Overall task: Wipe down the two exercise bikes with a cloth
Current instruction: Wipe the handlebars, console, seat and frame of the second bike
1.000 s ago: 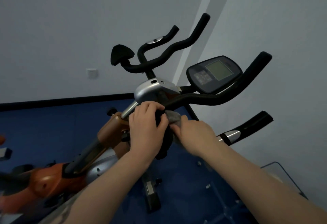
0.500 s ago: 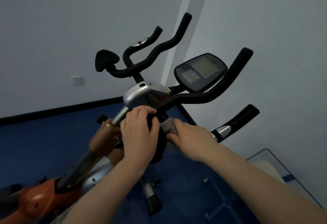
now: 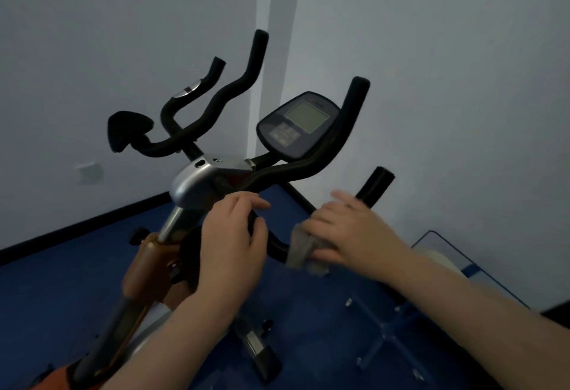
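Head camera looks down on an exercise bike (image 3: 197, 180). Left hand (image 3: 233, 235) curls around the black handlebar (image 3: 277, 173) near its stem. Right hand (image 3: 354, 229) clutches a grey cloth (image 3: 300, 249) against the lower grip, just beside the left.

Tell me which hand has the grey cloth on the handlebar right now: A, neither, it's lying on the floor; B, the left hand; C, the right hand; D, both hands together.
C: the grey cloth sits under the right hand, wrapped on the near black handlebar, while the left hand grips the bar near the stem with no cloth in it.
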Tool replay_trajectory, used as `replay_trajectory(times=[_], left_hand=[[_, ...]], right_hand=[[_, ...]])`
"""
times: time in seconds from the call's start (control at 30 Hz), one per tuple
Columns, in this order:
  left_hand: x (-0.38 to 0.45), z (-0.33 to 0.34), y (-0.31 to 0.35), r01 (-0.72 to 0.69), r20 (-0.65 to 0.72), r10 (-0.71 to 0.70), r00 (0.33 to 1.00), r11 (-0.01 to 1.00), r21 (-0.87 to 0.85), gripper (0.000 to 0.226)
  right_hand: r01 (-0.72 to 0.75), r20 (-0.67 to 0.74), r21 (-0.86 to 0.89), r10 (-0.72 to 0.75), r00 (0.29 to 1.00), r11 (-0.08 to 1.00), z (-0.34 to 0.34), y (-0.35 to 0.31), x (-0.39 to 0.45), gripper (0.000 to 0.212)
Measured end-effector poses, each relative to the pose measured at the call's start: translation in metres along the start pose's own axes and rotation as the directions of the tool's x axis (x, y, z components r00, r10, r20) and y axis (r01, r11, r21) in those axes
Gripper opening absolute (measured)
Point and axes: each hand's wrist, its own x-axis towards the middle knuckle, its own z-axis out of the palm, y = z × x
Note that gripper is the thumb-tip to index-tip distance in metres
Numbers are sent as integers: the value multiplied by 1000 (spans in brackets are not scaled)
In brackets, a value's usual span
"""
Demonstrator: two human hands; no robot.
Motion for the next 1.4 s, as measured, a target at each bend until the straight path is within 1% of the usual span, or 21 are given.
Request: replay_trajectory(times=[0.07,0.13,0.2,0.27,0.37,0.43,0.5,0.57,0.63,0.67,0.73,0.77,0.8,0.83,0.9,0.97,1.03,1.1,1.2,1.27,1.4], left_hand=[[1,8,16,-41,61,43,997,999,-35,22],[1,19,28,-8,106,20,994,994,-110,22],[0,32,37,57,128,-31,991,977,-204,20],[-1,45,39,109,141,-77,987,967,-232,17],[-6,59,32,160,227,-121,966,973,-164,13],[-10,65,26,25,250,-19,968,999,-21,19],[-14,68,24,-124,238,94,967,986,115,36],[-14,69,24,-116,231,81,970,983,141,43],[-14,70,23,-117,217,80,973,980,160,44],[-15,70,24,-123,212,86,974,978,170,44],[-16,72,23,-125,200,85,976,972,197,42],[-17,73,24,-116,189,76,979,970,212,41],[-19,75,24,-108,173,70,982,969,223,40],[-20,77,24,-102,155,67,986,968,230,41],[-21,79,24,-88,130,58,990,968,237,42],[-20,80,23,-85,125,55,991,964,250,43],[-19,79,24,-87,124,56,991,962,259,42],[-19,80,25,-89,121,60,991,964,252,40],[-20,81,26,-72,102,47,994,965,253,39],[-22,82,27,-76,89,53,995,957,280,41],[-23,84,25,-38,91,11,996,950,309,45]], right_hand=[[-110,-130,-50,103,986,993,-7,32,-16,41],[-209,-196,-53,195,961,976,-3,32,-19,39],[-193,-230,-29,182,956,981,14,16,-19,36],[-99,-223,-78,79,972,992,17,15,-21,36],[-70,-306,-220,-1,952,973,-1,50,-24,30],[-103,-383,-291,-17,924,951,-12,70,-21,21],[-146,-424,-250,27,905,957,-15,81,-16,17],[-220,-460,-62,168,872,974,-11,82,-13,17],[-361,-456,272,450,767,892,-1,69,-11,25],[-404,-438,471,606,664,784,5,57,-8,28],[-309,-376,804,837,398,508,15,30,1,32],[-220,-328,894,904,275,391,18,17,7,35],[-143,-275,943,944,183,302,22,5,10,38],[-84,-212,971,968,135,224,26,-5,12,40],[-26,-40,999,988,147,45,35,-21,10,37],[-15,117,993,963,243,-117,42,-17,5,34],[2,160,985,935,316,-170,46,2,4,38],[8,138,988,922,363,-152,47,7,3,38],[-81,120,992,874,470,-93,55,-9,-11,54],[-107,114,992,840,531,-67,54,-7,-16,54],[-76,20,997,851,525,24,47,13,-15,46]])
